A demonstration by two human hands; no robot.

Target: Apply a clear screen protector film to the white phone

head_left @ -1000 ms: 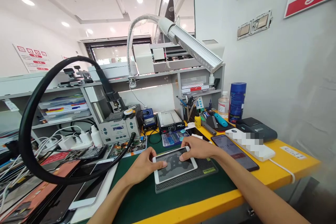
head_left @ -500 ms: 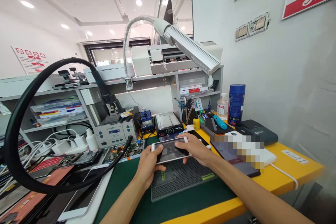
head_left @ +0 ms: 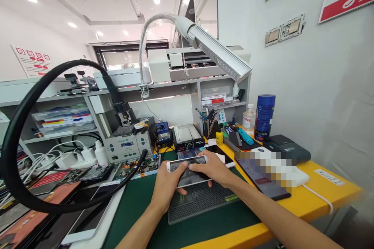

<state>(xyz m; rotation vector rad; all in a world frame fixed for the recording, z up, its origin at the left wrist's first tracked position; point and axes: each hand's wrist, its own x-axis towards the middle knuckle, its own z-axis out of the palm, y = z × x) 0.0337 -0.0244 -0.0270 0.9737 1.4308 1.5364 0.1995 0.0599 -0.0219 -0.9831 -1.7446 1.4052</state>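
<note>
yellow bench [head_left: 330, 192] edges are seen around a green mat [head_left: 128, 203]. over a grey perforated pad [head_left: 204, 204], a white-framed device [head_left: 189, 177] is held, its left end gripped by the left hand [head_left: 167, 182] and its right end by the right hand [head_left: 215, 169]; the fingers of both are clamped on it, thumbs laid across its face. to the right, a dark phone [head_left: 271, 189] is placed; to the left, a black hose [head_left: 7, 159] is looped beside a grey station [head_left: 125, 148].

Left hand [head_left: 166, 182] and right hand [head_left: 215, 168] grip a white-framed device [head_left: 190, 179].
</note>
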